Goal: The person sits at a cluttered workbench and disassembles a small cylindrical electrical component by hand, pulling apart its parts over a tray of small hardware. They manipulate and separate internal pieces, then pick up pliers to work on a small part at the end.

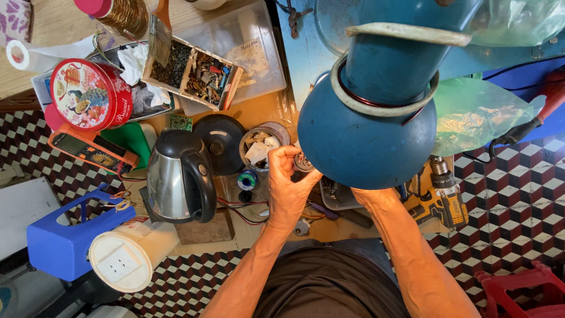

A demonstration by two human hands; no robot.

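Observation:
My left hand (289,182) is raised in front of me with its fingers closed on a small round metal part (303,162) at the edge of a big blue rounded housing (368,141). The housing has a pale ring and a coil of copper wire (385,100) around its neck. My right hand is hidden under the housing; only the wrist and forearm (394,224) show, reaching up beneath it. Whether that hand grips the housing cannot be seen.
A steel and black kettle (179,176), a black round lid (222,141), a tin of scraps (262,147), a red round tin (88,94), an orange meter (91,150), a divided parts box (194,70), a yellow drill (441,197), a blue stool (65,235), a white cylinder (129,253).

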